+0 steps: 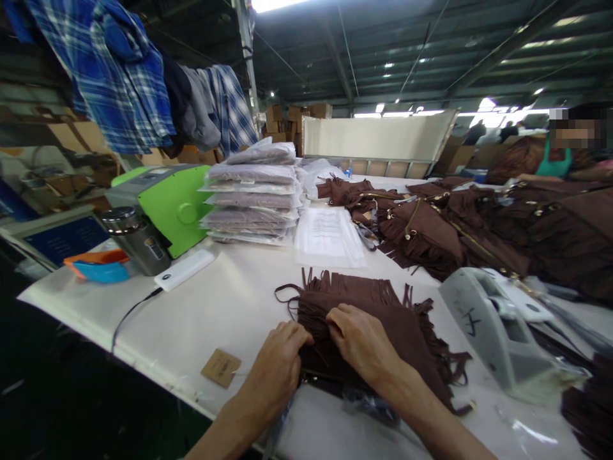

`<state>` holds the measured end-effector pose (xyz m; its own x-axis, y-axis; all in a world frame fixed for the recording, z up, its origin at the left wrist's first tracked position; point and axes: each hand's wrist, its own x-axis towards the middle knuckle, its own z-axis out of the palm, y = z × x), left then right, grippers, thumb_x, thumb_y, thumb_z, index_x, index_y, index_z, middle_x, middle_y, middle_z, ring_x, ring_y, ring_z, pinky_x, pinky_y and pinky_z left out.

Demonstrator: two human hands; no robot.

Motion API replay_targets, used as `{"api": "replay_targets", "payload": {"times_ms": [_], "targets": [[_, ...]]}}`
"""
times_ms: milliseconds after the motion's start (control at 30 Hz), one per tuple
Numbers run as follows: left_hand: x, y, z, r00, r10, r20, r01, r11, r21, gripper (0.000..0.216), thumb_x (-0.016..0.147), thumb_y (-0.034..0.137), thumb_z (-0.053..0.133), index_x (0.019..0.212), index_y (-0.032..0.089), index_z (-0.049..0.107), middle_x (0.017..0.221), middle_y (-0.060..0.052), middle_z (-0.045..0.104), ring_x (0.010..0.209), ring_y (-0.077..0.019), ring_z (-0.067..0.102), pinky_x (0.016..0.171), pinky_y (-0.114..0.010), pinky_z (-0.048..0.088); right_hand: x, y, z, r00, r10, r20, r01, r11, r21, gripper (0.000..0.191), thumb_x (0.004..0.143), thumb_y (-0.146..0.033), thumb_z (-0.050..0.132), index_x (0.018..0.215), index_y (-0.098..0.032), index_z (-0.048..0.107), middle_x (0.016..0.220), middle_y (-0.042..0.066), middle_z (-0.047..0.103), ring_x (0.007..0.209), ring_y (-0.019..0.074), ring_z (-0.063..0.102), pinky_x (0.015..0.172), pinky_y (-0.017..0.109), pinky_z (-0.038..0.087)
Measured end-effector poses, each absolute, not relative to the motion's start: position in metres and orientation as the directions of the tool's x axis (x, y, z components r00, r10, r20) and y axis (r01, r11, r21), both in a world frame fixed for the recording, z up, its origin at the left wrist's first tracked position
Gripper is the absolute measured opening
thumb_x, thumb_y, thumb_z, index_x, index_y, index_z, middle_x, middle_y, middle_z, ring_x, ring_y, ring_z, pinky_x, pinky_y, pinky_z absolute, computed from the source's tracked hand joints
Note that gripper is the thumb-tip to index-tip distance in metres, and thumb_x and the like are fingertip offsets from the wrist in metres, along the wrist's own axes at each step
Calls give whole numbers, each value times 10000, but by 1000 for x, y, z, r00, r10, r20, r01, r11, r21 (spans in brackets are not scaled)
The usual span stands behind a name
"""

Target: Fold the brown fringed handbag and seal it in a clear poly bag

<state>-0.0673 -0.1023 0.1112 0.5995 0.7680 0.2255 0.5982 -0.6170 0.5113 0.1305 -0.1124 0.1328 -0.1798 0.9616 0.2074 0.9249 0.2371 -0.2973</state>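
A folded brown fringed garment (383,313) lies on the white table (225,306) right in front of me. My left hand (278,364) rests at its left edge with fingers curled onto the fabric. My right hand (361,342) presses on top of the garment, fingers bent and gripping the fringe. A small brown paper tag (221,367) lies on the table left of my left hand.
A stack of bagged garments (256,195) and a flat clear bag (328,236) sit behind. A green machine (167,201), metal cup (136,239) and white power bank (184,269) stand left. A grey tape dispenser (498,332) is right. Brown garments (454,223) pile beyond; a person sits far right.
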Motion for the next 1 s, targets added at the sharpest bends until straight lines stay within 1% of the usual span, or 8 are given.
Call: {"api": "replay_targets", "payload": {"times_ms": [100,200,300,400,500,633,800,1000], "targets": [[-69,-109,119,695,678,240,459,-675,577,449,691,-18,355,976,214,614,1058,-57,625,1015,-207,547,908,-368,456,144,-114,138,-143,973,184,950,187,-251,185,883,-96,503,828,-213,635,843,24,654,792,178,609,687,269,402],[-68,-122,132,776,590,220,349,-693,631,525,708,-32,376,1076,255,616,1224,-35,612,1147,-186,543,997,-340,439,143,-118,147,-105,965,241,950,169,-264,187,899,-113,503,845,-214,651,840,33,653,801,188,601,709,282,419],[-66,-134,141,834,501,232,218,-685,695,578,712,-43,404,1150,283,594,1292,-27,590,1166,-171,562,988,-296,461,126,-118,152,-215,920,327,861,337,-381,194,926,-153,508,919,-239,682,946,20,691,905,172,610,826,278,440],[-70,-138,139,851,431,300,70,-659,749,482,766,-28,393,1086,270,596,1121,-13,666,1016,-135,633,890,-243,503,110,-112,145,-445,823,354,711,565,-419,218,924,-157,519,1024,-249,689,1146,6,689,1094,157,585,1020,284,372],[-81,-132,128,710,625,325,242,-649,721,325,846,25,369,956,241,585,956,-17,665,899,-147,629,822,-268,510,110,-106,131,-559,783,271,681,621,-389,215,910,-168,540,1042,-238,694,1168,10,691,1147,164,572,1101,319,300],[-94,-119,114,565,779,274,555,-604,572,278,864,59,374,951,221,583,954,-52,631,898,-202,591,807,-347,505,136,-107,124,-408,874,266,817,479,-321,221,928,-180,518,1041,-229,701,1158,27,695,1123,181,582,1098,366,297],[-90,-115,106,578,760,296,589,-640,494,320,856,54,374,1041,209,584,1069,-82,621,994,-230,577,869,-404,498,163,-113,138,-305,920,245,901,362,-239,192,906,-161,541,839,-220,711,995,41,721,992,204,619,1022,408,350],[-64,-127,109,751,571,332,415,-799,436,387,826,58,438,1141,229,582,1216,-94,613,1139,-245,557,966,-408,461,145,-116,145,-306,894,327,820,422,-388,179,918,-162,540,929,-242,701,981,14,713,927,168,620,882,310,427]]}}
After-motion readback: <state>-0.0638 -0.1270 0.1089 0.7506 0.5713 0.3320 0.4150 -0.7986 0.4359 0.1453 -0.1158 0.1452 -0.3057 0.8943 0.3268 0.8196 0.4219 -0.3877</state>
